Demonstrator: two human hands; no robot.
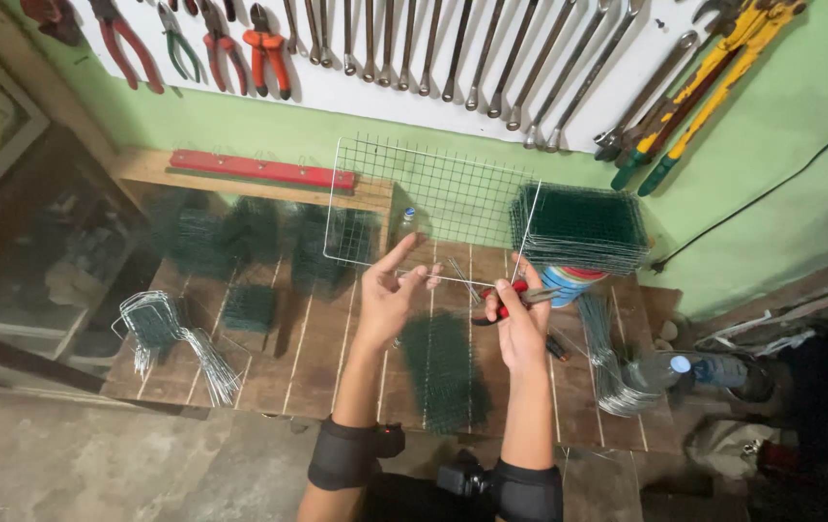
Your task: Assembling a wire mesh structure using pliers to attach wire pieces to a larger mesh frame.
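Left hand (390,295) pinches the lower edge of a light, springy white wire-mesh panel (428,203); right hand (520,314) grips red-handled pliers (515,295) closed. Frame edge looks the best hold.

Both hands raised side by side, left hand (387,295) fingers pinching, right hand (520,319) fisted

Dim, even light; dark corners; wide-angle bending at edges.

Green wall (781,126) | white tool board (385,101) | red-handled pliers (515,300) | silvery square-grid mesh panel (424,208) | dark green mesh stack (578,227) | red bar (259,170) | brown plank bench (317,358) | yellow-green cutters (713,77)
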